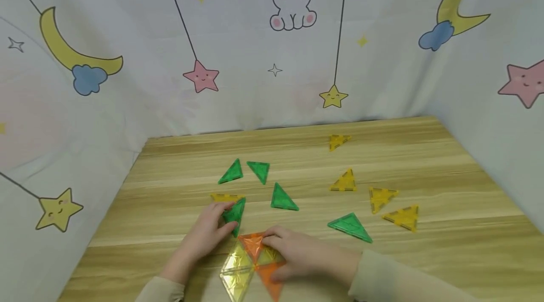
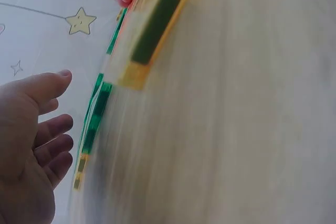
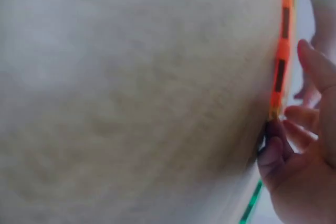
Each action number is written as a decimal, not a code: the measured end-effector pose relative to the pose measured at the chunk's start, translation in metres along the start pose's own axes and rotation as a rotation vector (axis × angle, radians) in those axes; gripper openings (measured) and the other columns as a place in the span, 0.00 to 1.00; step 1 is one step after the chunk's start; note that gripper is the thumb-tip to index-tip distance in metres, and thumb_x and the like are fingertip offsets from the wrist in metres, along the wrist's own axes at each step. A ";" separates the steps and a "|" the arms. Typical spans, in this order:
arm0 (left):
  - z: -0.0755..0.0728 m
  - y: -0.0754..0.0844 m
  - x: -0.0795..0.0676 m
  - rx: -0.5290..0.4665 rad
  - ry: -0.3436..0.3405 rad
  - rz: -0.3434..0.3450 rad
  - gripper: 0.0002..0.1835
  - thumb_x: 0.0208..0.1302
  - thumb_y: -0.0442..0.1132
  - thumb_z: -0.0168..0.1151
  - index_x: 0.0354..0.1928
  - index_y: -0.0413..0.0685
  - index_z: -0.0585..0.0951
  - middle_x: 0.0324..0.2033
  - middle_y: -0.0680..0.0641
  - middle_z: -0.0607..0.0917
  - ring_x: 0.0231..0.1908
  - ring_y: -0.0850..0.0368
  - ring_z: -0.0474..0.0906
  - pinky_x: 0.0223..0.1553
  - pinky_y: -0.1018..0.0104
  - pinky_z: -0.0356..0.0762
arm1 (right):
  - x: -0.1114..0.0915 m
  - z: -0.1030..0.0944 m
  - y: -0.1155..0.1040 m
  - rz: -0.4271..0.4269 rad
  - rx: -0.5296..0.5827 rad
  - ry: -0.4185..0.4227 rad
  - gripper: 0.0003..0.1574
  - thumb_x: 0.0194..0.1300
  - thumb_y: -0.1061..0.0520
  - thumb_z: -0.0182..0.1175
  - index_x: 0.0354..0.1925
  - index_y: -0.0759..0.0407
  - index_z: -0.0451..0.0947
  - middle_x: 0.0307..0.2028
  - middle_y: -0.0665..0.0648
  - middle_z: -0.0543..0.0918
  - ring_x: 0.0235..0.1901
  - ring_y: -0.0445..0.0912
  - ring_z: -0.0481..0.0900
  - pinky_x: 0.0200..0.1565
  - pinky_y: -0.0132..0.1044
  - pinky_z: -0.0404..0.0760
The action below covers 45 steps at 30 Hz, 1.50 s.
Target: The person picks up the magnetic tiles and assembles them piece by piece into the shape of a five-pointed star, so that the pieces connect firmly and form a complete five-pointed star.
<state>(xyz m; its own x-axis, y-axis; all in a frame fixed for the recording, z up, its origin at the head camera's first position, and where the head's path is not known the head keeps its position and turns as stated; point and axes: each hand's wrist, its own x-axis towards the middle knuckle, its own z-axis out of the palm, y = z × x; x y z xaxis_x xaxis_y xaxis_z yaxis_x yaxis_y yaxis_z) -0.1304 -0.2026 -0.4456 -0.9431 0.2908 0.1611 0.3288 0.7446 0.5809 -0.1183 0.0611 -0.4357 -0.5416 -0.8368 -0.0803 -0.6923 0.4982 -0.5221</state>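
Note:
My left hand (image 1: 207, 229) is over a green triangular magnetic tile (image 1: 238, 216), its thumb and fingers loosely spread; the left wrist view shows a gap between this hand (image 2: 26, 140) and the green tiles (image 2: 98, 119). Joined translucent triangles lie at the near edge: two yellow tiles at left (image 1: 236, 264), an orange tile (image 1: 253, 244) on top, another orange tile (image 1: 269, 281) lower right. My right hand (image 1: 299, 252) grips this shape at its right side, fingers bent and thumb across a partly hidden yellow tile (image 1: 267, 255). In the right wrist view, bent fingers (image 3: 278, 153) meet the shape's edge.
Loose green triangles (image 1: 284, 198) lie behind the hands, and another green one (image 1: 350, 226) lies right. Several amber triangles (image 1: 384, 198) are spread at right and far back. An amber piece (image 1: 225, 197) sits beyond the left fingers. A printed curtain (image 1: 255, 108) hangs behind the wooden table (image 1: 170, 155).

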 end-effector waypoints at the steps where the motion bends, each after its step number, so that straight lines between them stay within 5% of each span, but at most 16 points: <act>1: -0.002 -0.002 0.000 -0.006 0.006 -0.002 0.27 0.58 0.39 0.66 0.59 0.39 0.73 0.50 0.42 0.77 0.52 0.44 0.72 0.53 0.47 0.68 | 0.002 -0.002 0.001 0.012 0.013 0.002 0.42 0.61 0.36 0.59 0.65 0.56 0.65 0.61 0.50 0.65 0.58 0.43 0.67 0.56 0.36 0.69; 11: -0.016 -0.033 0.017 -0.009 0.014 -0.013 0.26 0.63 0.38 0.61 0.61 0.36 0.71 0.56 0.36 0.75 0.57 0.38 0.68 0.57 0.43 0.63 | 0.046 -0.029 0.021 0.096 0.013 0.112 0.27 0.69 0.48 0.53 0.63 0.57 0.70 0.59 0.54 0.72 0.59 0.47 0.68 0.59 0.40 0.67; 20: -0.016 -0.043 0.020 0.006 -0.067 -0.031 0.26 0.65 0.38 0.59 0.64 0.40 0.69 0.59 0.39 0.74 0.59 0.40 0.67 0.57 0.43 0.62 | 0.089 -0.022 0.011 0.015 -0.125 0.033 0.26 0.71 0.52 0.49 0.65 0.56 0.67 0.61 0.54 0.70 0.60 0.45 0.67 0.59 0.36 0.65; 25: -0.019 -0.046 0.019 0.020 -0.081 -0.047 0.28 0.65 0.41 0.58 0.65 0.40 0.68 0.59 0.37 0.72 0.60 0.38 0.65 0.58 0.43 0.60 | 0.088 -0.025 0.018 0.061 -0.208 0.038 0.25 0.71 0.52 0.50 0.63 0.57 0.69 0.59 0.52 0.71 0.57 0.44 0.70 0.57 0.35 0.68; 33: -0.027 -0.053 0.010 0.038 -0.021 -0.094 0.26 0.63 0.38 0.61 0.62 0.37 0.70 0.54 0.36 0.76 0.57 0.38 0.68 0.57 0.43 0.62 | 0.077 -0.038 0.033 0.067 -0.155 0.033 0.27 0.69 0.51 0.54 0.62 0.60 0.70 0.59 0.55 0.71 0.58 0.48 0.70 0.58 0.39 0.67; 41: -0.026 -0.053 0.003 0.124 0.110 -0.098 0.28 0.55 0.38 0.69 0.58 0.40 0.74 0.48 0.36 0.75 0.52 0.36 0.68 0.51 0.42 0.64 | 0.076 -0.042 0.040 -0.006 -0.254 0.149 0.20 0.66 0.56 0.58 0.55 0.59 0.77 0.51 0.55 0.77 0.51 0.48 0.74 0.56 0.43 0.69; 45: -0.026 -0.056 -0.001 0.109 0.153 -0.124 0.29 0.56 0.39 0.68 0.60 0.38 0.71 0.48 0.36 0.75 0.52 0.36 0.66 0.52 0.42 0.62 | 0.084 -0.043 0.038 0.024 -0.318 0.135 0.21 0.66 0.52 0.58 0.56 0.54 0.77 0.52 0.52 0.76 0.49 0.47 0.72 0.54 0.40 0.68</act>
<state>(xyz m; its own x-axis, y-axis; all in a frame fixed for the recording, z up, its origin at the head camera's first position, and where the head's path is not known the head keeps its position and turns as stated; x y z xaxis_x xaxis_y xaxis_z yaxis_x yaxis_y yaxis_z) -0.1490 -0.2608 -0.4574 -0.9705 0.1044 0.2175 0.2051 0.8319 0.5157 -0.2106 0.0199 -0.4260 -0.6033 -0.7968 0.0344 -0.7809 0.5813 -0.2288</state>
